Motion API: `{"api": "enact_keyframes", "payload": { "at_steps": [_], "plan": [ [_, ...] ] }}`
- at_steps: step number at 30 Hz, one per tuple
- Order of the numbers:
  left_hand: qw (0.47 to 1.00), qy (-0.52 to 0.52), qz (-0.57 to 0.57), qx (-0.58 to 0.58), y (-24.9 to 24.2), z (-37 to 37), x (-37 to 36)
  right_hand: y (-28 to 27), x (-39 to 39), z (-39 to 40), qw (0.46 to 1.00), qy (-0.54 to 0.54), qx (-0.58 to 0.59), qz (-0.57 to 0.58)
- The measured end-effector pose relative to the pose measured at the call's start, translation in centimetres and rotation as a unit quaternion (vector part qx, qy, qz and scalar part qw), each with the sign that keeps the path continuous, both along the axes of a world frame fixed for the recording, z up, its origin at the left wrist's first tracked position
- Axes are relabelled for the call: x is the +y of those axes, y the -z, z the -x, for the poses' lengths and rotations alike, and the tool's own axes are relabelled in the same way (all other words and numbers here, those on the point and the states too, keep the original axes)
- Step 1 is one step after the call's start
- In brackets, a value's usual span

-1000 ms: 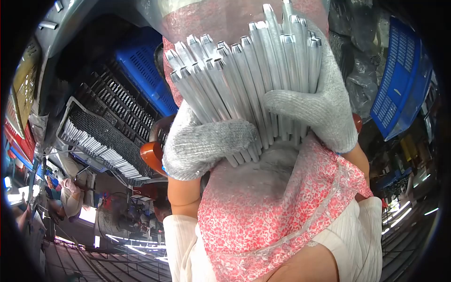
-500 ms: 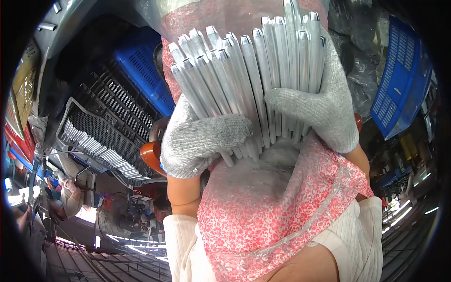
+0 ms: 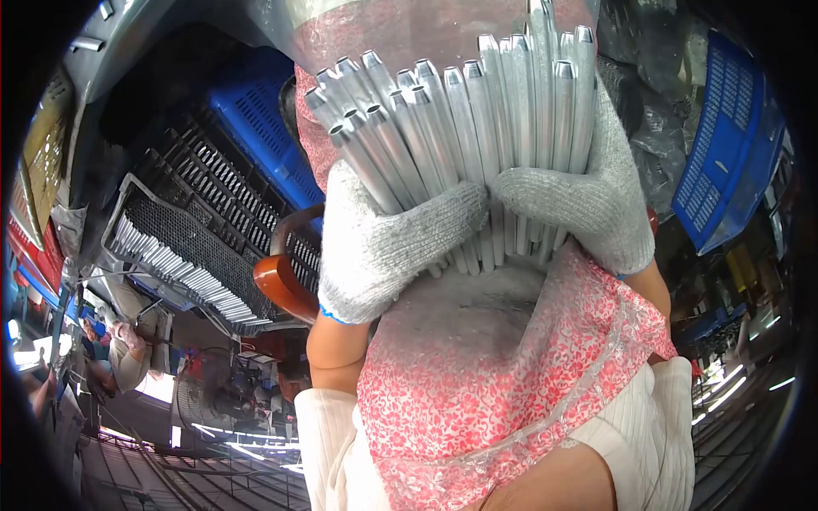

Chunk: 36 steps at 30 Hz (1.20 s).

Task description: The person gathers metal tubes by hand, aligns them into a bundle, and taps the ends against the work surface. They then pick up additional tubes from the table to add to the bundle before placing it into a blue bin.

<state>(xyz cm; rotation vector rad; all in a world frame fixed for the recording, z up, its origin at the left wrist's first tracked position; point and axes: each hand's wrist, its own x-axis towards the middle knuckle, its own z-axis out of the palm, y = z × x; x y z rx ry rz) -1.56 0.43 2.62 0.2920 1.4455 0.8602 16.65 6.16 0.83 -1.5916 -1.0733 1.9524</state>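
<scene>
A thick bundle of silver metal tubes (image 3: 477, 119) stands nearly upright in front of me, their narrowed ends at uneven heights. Around its left side my left hand (image 3: 400, 238), in a grey knitted glove, is closed with the thumb lying across the tubes. My right hand (image 3: 588, 204), gloved the same way, grips the right side of the bundle. The two thumb tips almost meet in the middle; the other fingers are hidden behind the tubes. Below, the lower tube ends are at the grey, dusty patch of a red-and-white floral apron (image 3: 477, 409).
At left, a black mesh basket (image 3: 128, 192) holds a row of similar tubes. Blue plastic crates stand behind it (image 3: 256, 119) and at far right (image 3: 724, 136). A glossy brown armrest (image 3: 281, 285) is beside my left arm. Another person (image 3: 132, 353) sits farther off at left.
My left hand has moved right and slightly up, bringing its thumb close to the right one. The left tubes have shifted right and the bundle is more tightly gathered.
</scene>
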Motion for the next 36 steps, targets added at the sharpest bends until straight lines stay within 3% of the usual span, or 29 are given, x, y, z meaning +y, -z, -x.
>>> {"api": "enact_keyframes", "payload": {
  "at_steps": [2, 5, 9, 12, 15, 17, 18, 22, 24, 29, 32, 34, 36],
  "plan": [
    [0.996, 0.026, 0.067, -0.059, -0.3, 0.3, 0.9, -0.2, 0.1, -0.1, 1.000, -0.011, -0.014, 0.013],
    [0.996, 0.049, -0.032, -0.069, 1.7, 0.1, 0.0, -0.4, 0.0, -0.1, 0.999, -0.002, -0.010, 0.053],
    [0.998, 0.051, 0.027, -0.015, 0.6, -0.1, 0.2, -1.1, 0.3, 1.1, 0.998, 0.007, 0.002, 0.062],
    [0.996, 0.031, 0.060, -0.063, 0.3, 0.0, 0.3, -1.3, 0.5, 2.0, 0.998, 0.013, 0.010, 0.068],
    [0.993, 0.017, 0.017, -0.119, 0.7, -0.4, 0.0, -0.8, 1.0, 2.1, 0.999, -0.001, -0.034, 0.020],
    [0.988, -0.065, 0.028, -0.135, 0.7, -0.5, -0.5, -0.3, 1.1, 1.5, 0.999, -0.013, -0.035, 0.033],
    [0.998, 0.004, -0.024, -0.052, 1.4, -0.3, -0.6, 0.3, 0.8, 1.3, 1.000, 0.005, -0.017, 0.011],
    [0.997, 0.034, 0.019, -0.071, 0.8, -0.4, 0.2, -0.1, 1.0, 1.0, 0.998, 0.030, -0.013, 0.056],
    [0.997, 0.026, 0.019, -0.077, 0.7, -0.7, 0.3, -0.1, 1.0, 0.9, 0.997, 0.032, 0.032, 0.058],
    [0.997, 0.041, 0.009, -0.070, 0.2, -0.9, 0.6, -0.4, 0.9, 2.2, 0.999, 0.028, 0.008, 0.018],
    [0.991, -0.015, 0.033, -0.129, 0.1, -0.6, 0.1, -0.3, 0.8, 2.2, 0.999, 0.035, 0.001, 0.009],
    [0.998, -0.018, 0.027, -0.047, 0.4, -0.4, -0.3, -0.2, 0.8, 1.8, 0.999, 0.041, 0.007, 0.014],
    [0.999, 0.003, 0.016, -0.049, 0.6, -0.1, -0.3, 0.0, 1.0, 1.1, 1.000, -0.003, -0.015, 0.027]
  ]
}}
